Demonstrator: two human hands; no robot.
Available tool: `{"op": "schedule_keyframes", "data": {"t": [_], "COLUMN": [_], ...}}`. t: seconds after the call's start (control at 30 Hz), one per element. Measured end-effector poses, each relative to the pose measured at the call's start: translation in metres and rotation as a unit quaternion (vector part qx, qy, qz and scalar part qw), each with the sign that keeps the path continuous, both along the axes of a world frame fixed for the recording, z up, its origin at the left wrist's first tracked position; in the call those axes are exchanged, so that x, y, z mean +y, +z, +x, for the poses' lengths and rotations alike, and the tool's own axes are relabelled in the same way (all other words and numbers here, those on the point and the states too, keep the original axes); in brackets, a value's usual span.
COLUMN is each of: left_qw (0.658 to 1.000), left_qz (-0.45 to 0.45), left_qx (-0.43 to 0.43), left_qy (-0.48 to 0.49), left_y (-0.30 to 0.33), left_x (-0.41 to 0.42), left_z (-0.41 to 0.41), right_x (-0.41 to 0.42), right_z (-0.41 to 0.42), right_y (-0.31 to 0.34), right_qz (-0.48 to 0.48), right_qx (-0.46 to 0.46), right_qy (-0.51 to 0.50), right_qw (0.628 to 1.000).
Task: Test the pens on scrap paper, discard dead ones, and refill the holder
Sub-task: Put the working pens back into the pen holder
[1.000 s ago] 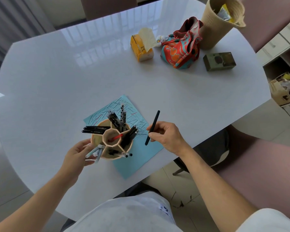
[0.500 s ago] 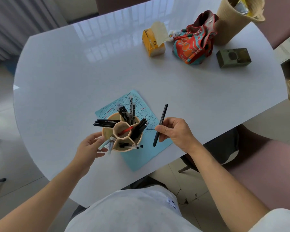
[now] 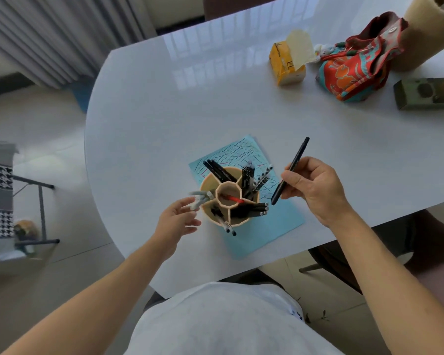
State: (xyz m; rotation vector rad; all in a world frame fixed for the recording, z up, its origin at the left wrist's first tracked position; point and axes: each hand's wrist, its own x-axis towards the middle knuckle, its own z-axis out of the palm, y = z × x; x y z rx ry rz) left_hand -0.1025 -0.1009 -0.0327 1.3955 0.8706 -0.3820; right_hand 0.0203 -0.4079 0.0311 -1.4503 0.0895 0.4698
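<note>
Right hand [image 3: 315, 187] pinches one black pen [image 3: 290, 171] between thumb and fingers, tip angled down, just right of the pen holder [image 3: 217, 217]. Left hand [image 3: 176, 220] sits at the holder's left wall, fingers loosely spread; whether they touch the grey pens [image 3: 200, 198] there, I cannot tell. Holder stands on one blue scrap paper [image 3: 274, 226], already dense with test strokes. Judgement: testing mostly done, refill near its end; this pen is left to place. Holder compartments: one centre with one red pen [image 3: 233, 199], several outer ones with black pens, exact count unclear.
</note>
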Motion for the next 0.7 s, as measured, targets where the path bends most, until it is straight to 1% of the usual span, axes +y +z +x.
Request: {"op": "schedule_keyframes", "data": {"t": [0.1,0.17,0.27,0.4,0.57,0.7], "left_qw": [0.999,0.998,0.998,0.999,0.999,0.999], "left_qz": [-0.039,-0.049,-0.032,-0.007,0.004,-0.001], "left_qx": [-0.008,-0.02,-0.035,-0.036,-0.037,-0.037], "left_qy": [-0.015,-0.029,-0.028,-0.023,-0.025,-0.021], "left_y": [0.002,0.006,0.008,0.008,0.008,0.006], "left_x": [-0.006,-0.013,-0.018,-0.016,-0.014,-0.013], "left_z": [-0.006,-0.005,0.0,0.008,0.013,0.015], "right_x": [0.018,0.031,0.05,0.066,0.06,0.063], "right_z": [0.017,0.03,0.051,0.067,0.071,0.069], "right_y": [0.005,0.01,0.019,0.017,0.002,-0.014], "right_qz": [-0.043,-0.049,-0.059,-0.111,-0.119,-0.152], "right_qx": [-0.032,-0.044,-0.072,-0.121,-0.112,-0.088], "right_qy": [0.011,0.021,0.048,0.087,0.08,0.143], "right_qw": [0.998,0.998,0.994,0.983,0.983,0.974]}}
